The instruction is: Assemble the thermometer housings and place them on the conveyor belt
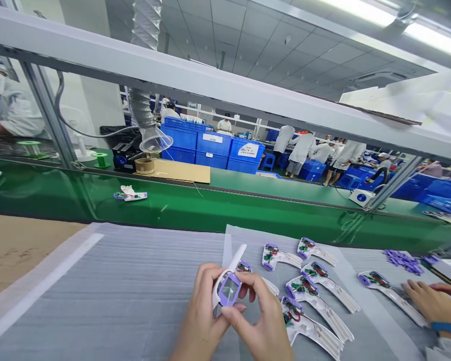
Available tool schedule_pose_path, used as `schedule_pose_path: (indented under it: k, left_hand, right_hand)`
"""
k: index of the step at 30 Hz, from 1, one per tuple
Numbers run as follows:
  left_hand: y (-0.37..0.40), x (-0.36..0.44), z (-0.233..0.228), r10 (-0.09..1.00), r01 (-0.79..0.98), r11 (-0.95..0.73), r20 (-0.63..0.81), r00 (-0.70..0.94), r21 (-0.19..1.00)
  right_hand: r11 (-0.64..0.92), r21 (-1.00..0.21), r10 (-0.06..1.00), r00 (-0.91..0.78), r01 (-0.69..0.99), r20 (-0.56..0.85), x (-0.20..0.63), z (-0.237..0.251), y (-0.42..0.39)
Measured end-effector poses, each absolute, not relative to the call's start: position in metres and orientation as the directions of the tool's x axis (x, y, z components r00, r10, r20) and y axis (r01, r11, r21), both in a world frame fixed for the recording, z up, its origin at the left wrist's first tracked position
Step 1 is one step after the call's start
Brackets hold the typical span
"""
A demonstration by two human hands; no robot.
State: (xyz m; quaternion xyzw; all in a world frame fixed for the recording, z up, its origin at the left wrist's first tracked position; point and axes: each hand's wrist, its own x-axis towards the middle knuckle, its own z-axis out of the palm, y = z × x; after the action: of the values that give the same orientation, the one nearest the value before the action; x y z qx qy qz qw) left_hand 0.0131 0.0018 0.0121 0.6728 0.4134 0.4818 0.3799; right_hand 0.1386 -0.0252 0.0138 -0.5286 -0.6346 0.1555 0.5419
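Seen from a head camera: at 6 o'clock, both hands hold a white and purple thermometer shell (228, 287) just above a grey foam-covered table (135, 291). The left hand (201, 311) cups it from behind, fingers curled around its body; the right hand (257, 316) pinches its front, thumb beside the clear screen window. It looks like the halves are being pressed shut, which calls for even pressure along the seam. At 3 o'clock lie five open shell halves (308, 296) showing circuit boards, close beside the right hand; a co-worker's hand (430, 301) rests further right. From 9 o'clock the foam lies bare, giving open room. At 12 o'clock a green conveyor (210, 205) borders the table's far edge.
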Motion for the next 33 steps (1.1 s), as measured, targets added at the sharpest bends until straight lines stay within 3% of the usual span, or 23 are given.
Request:
schedule_pose_path:
  k: [8, 16, 22, 28, 33]
  left_hand:
    - [0.002, 0.016, 0.015, 0.915, 0.165, -0.376, 0.339, 0.217, 0.912]
    - [0.002, 0.017, 0.015, 0.885, 0.240, -0.436, 0.364, 0.290, 0.867]
    - [0.002, 0.012, 0.011, 0.835, 0.258, -0.541, 0.475, 0.277, 0.800]
    - [-0.001, 0.010, 0.021, 0.801, 0.219, -0.572, 0.480, 0.358, 0.791]
    - [0.002, 0.009, 0.019, 0.744, 0.181, -0.609, 0.478, 0.466, 0.772]
  right_hand:
    - [0.361, -0.805, 0.868, 0.144, 0.472, 0.474, 0.140, 0.015, -0.028]
    - [0.379, -0.790, 0.843, 0.174, 0.483, 0.510, 0.138, 0.006, -0.026]
    - [0.451, -0.660, 0.751, 0.144, 0.601, 0.644, 0.141, 0.002, -0.026]
    - [0.539, -0.718, 0.831, -0.138, 0.440, 0.539, 0.171, 0.035, -0.019]
    - [0.531, -0.760, 0.847, -0.261, 0.374, 0.463, 0.178, 0.055, -0.014]
